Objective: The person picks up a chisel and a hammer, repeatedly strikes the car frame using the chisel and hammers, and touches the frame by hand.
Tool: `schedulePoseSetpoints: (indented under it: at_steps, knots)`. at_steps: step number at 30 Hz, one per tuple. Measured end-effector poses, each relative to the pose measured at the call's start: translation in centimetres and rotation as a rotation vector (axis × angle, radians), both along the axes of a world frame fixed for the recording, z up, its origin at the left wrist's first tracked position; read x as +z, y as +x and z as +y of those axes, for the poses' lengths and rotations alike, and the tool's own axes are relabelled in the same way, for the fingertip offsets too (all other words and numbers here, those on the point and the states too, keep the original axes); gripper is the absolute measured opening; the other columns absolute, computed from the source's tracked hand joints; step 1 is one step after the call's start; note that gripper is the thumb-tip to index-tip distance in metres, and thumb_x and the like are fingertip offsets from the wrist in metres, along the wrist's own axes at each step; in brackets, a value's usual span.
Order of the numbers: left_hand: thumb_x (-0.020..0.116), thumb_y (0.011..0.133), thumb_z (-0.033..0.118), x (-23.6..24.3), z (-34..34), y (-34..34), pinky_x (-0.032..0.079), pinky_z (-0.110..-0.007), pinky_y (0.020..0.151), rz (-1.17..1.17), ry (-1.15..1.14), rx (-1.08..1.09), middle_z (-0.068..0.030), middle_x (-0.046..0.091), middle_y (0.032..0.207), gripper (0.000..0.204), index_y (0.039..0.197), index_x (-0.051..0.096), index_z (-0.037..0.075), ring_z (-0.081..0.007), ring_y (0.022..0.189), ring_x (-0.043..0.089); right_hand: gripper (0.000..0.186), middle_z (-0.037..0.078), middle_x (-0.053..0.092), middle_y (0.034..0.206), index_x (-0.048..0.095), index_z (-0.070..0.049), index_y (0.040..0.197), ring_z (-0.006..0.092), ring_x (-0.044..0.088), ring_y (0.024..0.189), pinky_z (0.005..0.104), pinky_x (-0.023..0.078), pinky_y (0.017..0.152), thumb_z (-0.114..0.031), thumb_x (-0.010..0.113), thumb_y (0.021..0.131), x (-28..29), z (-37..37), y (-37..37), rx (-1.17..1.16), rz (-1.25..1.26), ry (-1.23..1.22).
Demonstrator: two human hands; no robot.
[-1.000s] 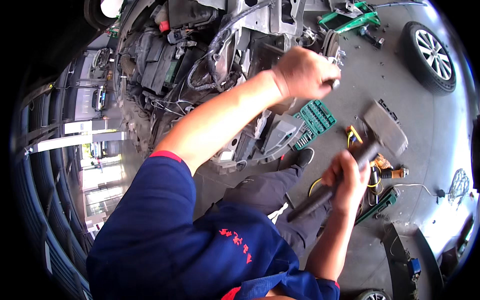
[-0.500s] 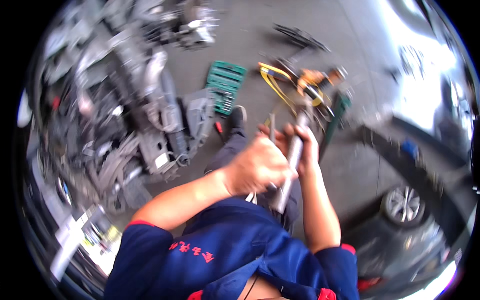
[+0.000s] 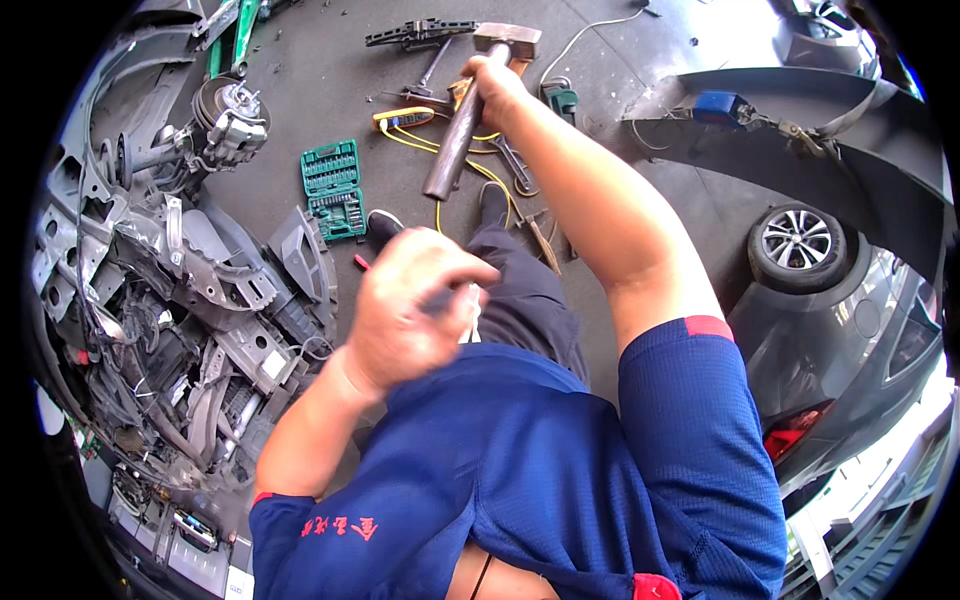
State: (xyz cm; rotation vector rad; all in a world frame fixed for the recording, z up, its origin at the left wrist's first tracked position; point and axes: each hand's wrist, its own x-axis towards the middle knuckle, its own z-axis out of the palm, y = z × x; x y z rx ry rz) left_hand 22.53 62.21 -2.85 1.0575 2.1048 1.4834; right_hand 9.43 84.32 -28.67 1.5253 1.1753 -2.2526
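My right hand (image 3: pixel 494 88) reaches out ahead, wrapped round the upper handle of a hammer (image 3: pixel 462 135), just under its metal head. The handle slants down toward me, and its butt hangs free above the floor. My left hand (image 3: pixel 412 305) is near my waist, with its fingers curled round toward the thumb. Motion blurs it a little, and whatever lies inside the curl is hidden. A white cord (image 3: pixel 474 315) shows just beside its fingertips, in front of my dark trousers.
Stripped car parts (image 3: pixel 230 330) crowd the left side. On the floor lie a green socket set (image 3: pixel 335 185), a yellow-cabled tool (image 3: pixel 403 119), a wrench (image 3: pixel 515 165), a wooden-handled tool (image 3: pixel 545 245) and a black jack (image 3: pixel 420 35). A dark car (image 3: pixel 840 330) and loose wheel (image 3: pixel 797 237) stand right.
My hands have moved apart. The right one has carried the hammer forward and away, while the left has drawn back toward my waist. My view has also shifted.
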Motion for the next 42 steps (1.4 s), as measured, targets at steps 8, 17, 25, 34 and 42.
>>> schedulePoseSetpoints:
  at_steps: [8, 17, 25, 34, 42]
  knots:
    - [0.08, 0.088, 0.014, 6.6, 4.4, 4.1, 0.041, -0.027, 0.06, -0.855, -0.066, -0.15, -0.0011, 0.056, 0.079, 0.019, 0.102, 0.075, 0.003, -0.0084, 0.067, 0.047, 0.048, 0.025, 0.06, 0.111, 0.045, 0.003, 0.123, 0.0418, 0.066, 0.1, 0.0712, 0.051, 0.092, -0.02, 0.067, 0.087, 1.5, 3.7, -2.3, -0.17, 0.068, -0.089]
    - [0.077, 0.087, 0.011, 10.6, -2.6, 3.3, 0.039, -0.03, 0.05, -0.179, 0.61, -0.433, -0.0013, 0.062, 0.086, 0.012, 0.097, 0.073, 0.006, -0.0179, 0.065, 0.056, 0.017, 0.003, 0.055, 0.067, 0.052, -0.011, 0.081, 0.0242, 0.056, 0.063, 0.0484, 0.052, 0.074, -0.023, 0.063, 0.086, 6.9, -0.1, -1.7, -0.287, 0.038, -0.187]
    - [0.075, 0.087, 0.016, 8.1, -8.7, -0.4, 0.044, -0.034, 0.054, -0.171, 0.515, -0.509, -0.0009, 0.062, 0.083, 0.011, 0.095, 0.075, 0.008, -0.0204, 0.064, 0.057, 0.028, 0.019, 0.058, 0.095, 0.052, -0.002, 0.1, 0.0412, 0.063, 0.085, 0.0657, 0.055, 0.088, -0.022, 0.064, 0.085, 3.0, -4.6, -2.8, -0.289, 0.067, -0.139]
    - [0.073, 0.086, 0.02, 6.7, -12.3, -5.3, 0.056, -0.052, 0.093, 0.121, 0.508, -0.545, -0.0022, 0.054, 0.077, 0.02, 0.075, 0.061, 0.009, -0.0238, 0.068, 0.054, 0.058, 0.035, 0.058, 0.112, 0.036, 0.01, 0.128, 0.0554, 0.066, 0.097, 0.0703, 0.056, 0.089, -0.022, 0.063, 0.089, -0.9, -9.5, -5.8, -0.173, 0.118, 0.001]
    - [0.072, 0.08, 0.016, -0.5, -17.0, -7.8, 0.046, -0.04, 0.057, -0.063, 0.343, -0.394, -0.0059, 0.052, 0.077, 0.017, 0.072, 0.058, 0.01, -0.0272, 0.067, 0.053, 0.025, 0.014, 0.058, 0.079, 0.052, -0.009, 0.098, 0.0311, 0.061, 0.069, 0.0532, 0.058, 0.071, -0.028, 0.066, 0.089, -3.2, -10.9, -6.0, 0.205, 0.027, -0.283]
